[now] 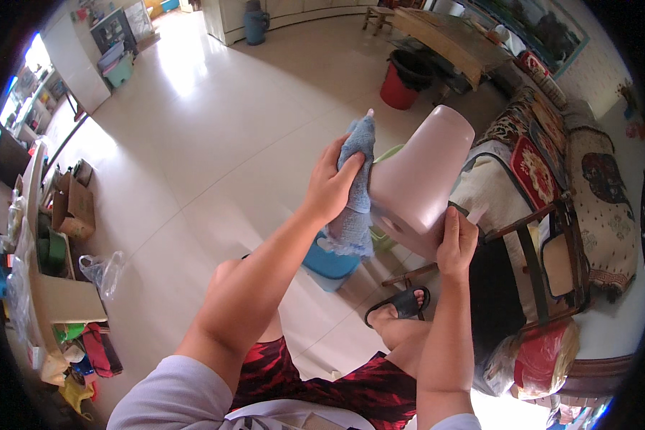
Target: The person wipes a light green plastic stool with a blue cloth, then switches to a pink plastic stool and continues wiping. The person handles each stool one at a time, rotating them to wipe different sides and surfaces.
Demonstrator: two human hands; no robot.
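My left hand grips a blue terry cloth, thumb on top, with its frayed lower end hanging down. The cloth rests against the left side of a pale pink plastic piece, smooth and flared, possibly part of a small seat. My right hand holds this piece by its lower right edge, fingers mostly hidden behind it. Below the cloth, a container with a blue lid stands on the floor, partly covered. Something light green shows behind the pink piece, too hidden to name.
A red bucket with a black liner stands ahead, near a wooden table. To the right are a folding chair and a covered sofa. A cardboard box and plastic bag lie left, beside shelves.
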